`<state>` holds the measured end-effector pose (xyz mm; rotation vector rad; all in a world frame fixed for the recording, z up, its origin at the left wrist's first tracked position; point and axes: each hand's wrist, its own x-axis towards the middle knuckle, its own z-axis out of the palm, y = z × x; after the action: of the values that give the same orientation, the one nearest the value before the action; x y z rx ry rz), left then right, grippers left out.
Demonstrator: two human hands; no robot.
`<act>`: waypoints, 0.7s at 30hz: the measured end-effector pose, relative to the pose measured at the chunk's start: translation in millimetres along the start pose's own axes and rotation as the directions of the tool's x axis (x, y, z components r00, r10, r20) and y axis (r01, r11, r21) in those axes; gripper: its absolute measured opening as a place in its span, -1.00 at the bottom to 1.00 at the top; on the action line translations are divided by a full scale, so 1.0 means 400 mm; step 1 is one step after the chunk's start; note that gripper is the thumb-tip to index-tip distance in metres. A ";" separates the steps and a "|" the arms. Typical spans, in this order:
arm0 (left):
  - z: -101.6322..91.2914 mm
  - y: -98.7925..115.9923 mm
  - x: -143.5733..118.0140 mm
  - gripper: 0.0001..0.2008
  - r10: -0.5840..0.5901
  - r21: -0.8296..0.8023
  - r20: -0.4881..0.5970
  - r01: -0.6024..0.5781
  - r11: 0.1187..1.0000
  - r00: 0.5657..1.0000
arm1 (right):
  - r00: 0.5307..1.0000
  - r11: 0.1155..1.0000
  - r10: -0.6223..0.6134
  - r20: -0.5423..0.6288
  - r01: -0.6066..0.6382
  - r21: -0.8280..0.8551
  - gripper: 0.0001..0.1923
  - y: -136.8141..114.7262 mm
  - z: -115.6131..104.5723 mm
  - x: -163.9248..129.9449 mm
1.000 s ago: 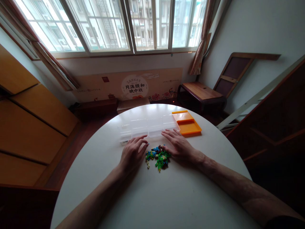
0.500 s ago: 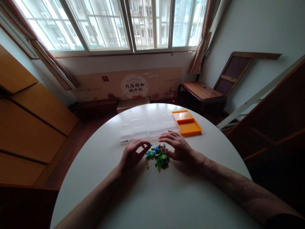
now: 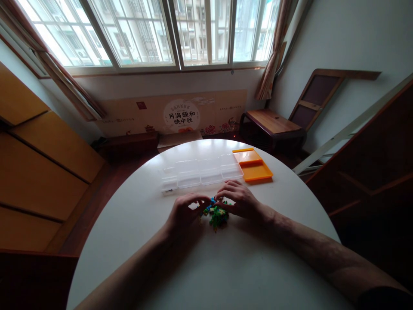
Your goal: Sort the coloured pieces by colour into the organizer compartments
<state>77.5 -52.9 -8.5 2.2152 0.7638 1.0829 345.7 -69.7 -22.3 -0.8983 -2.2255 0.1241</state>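
A small heap of tiny toy building bricks (image 3: 219,218), mostly green with blue, yellow and brown ones, lies on the white round table. My left hand (image 3: 186,210) is at the heap's left side, thumb and forefinger pinched at a small blue brick (image 3: 213,200). From the right, my right hand (image 3: 241,199) curves over the heap's far side. Its thumb and forefinger tips come close together beside the blue brick; what lies between them is too small to make out. The tips of both hands nearly meet above the bricks.
Behind the hands stands a clear plastic compartment box (image 3: 189,181), with a small dark item in its left corner. An orange tray (image 3: 258,172) adjoins its right end. The round table's (image 3: 129,215) curved edge runs around them. A wooden stool (image 3: 272,121) stands beyond.
My left hand has moved right with the blue brick, over the heap's left part. The right hand's fingers have come down slightly and drawn nearer the thumb. Box and tray have stayed put.
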 end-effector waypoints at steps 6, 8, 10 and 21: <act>0.003 -0.001 0.001 -0.93 0.032 0.027 -0.008 -0.031 0.999 0.999 | 0.999 1.000 0.007 0.038 -0.008 0.015 -0.76 0.000 0.002 0.000; 0.003 -0.003 0.002 -0.94 0.038 0.042 -0.006 -0.038 0.998 0.999 | 0.999 1.000 -0.006 0.035 0.006 0.016 -0.75 0.001 0.002 0.001; 0.003 -0.005 0.002 -0.95 0.045 0.046 -0.003 -0.045 0.998 0.999 | 1.000 1.000 -0.015 0.026 0.015 0.013 -0.76 0.002 0.003 0.002; -0.006 -0.012 -0.005 -0.95 0.048 0.191 -0.072 -0.034 0.981 0.996 | 0.982 0.999 -0.044 -0.183 0.041 -0.021 -0.96 0.021 -0.021 -0.004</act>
<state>73.5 -50.3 -11.7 2.3688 0.8912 1.1633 357.0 -65.7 -19.9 -0.8363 -2.0751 0.0014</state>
